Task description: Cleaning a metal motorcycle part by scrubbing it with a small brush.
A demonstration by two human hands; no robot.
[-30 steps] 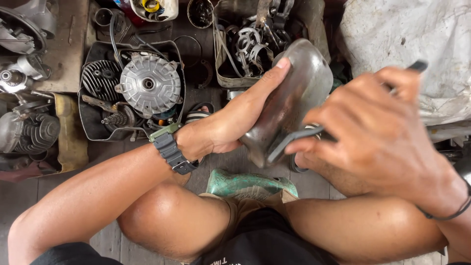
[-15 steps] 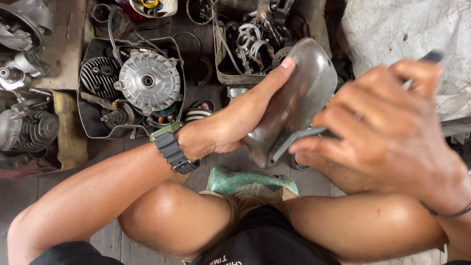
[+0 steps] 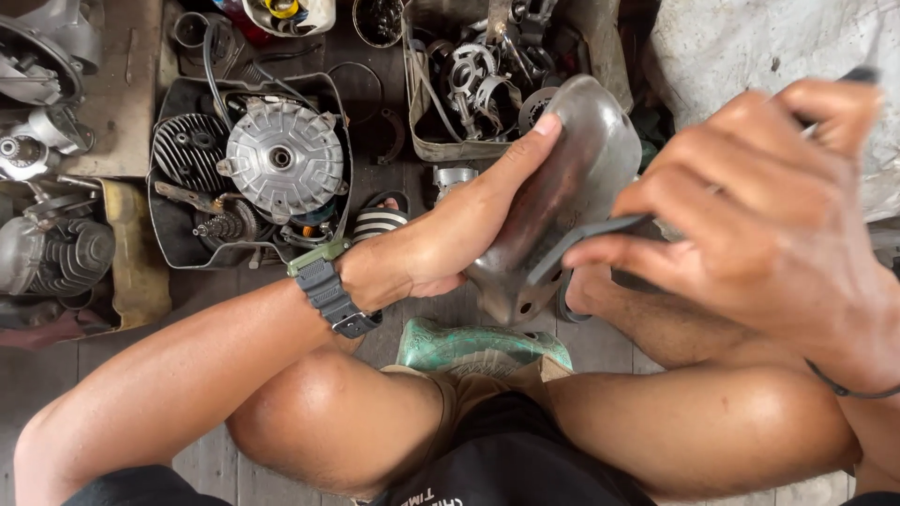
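Note:
My left hand [image 3: 459, 220] grips a curved, shiny metal cover [image 3: 577, 164] and holds it tilted above my lap, fingers stretched along its edge. A dark wristwatch [image 3: 328, 290] is on that wrist. My right hand [image 3: 750, 215] is closed around a thin dark-handled tool [image 3: 586, 239] whose flat dark tip presses against the cover's lower face. The tool's other end pokes out above my knuckles. I sit cross-legged, with both knees below the hands.
A black tray [image 3: 159, 220] at the left holds a finned round engine part [image 3: 281, 155] and smaller pieces. A box of assorted metal parts [image 3: 469, 75] lies behind the cover. Engine blocks [image 3: 47, 253] rest at far left, a grey cloth [image 3: 741, 47] at the right, a green patterned object [image 3: 478, 347] between my legs.
My right hand has shifted slightly with the tool along the cover. The left hand keeps the same grip on the cover, which has barely moved.

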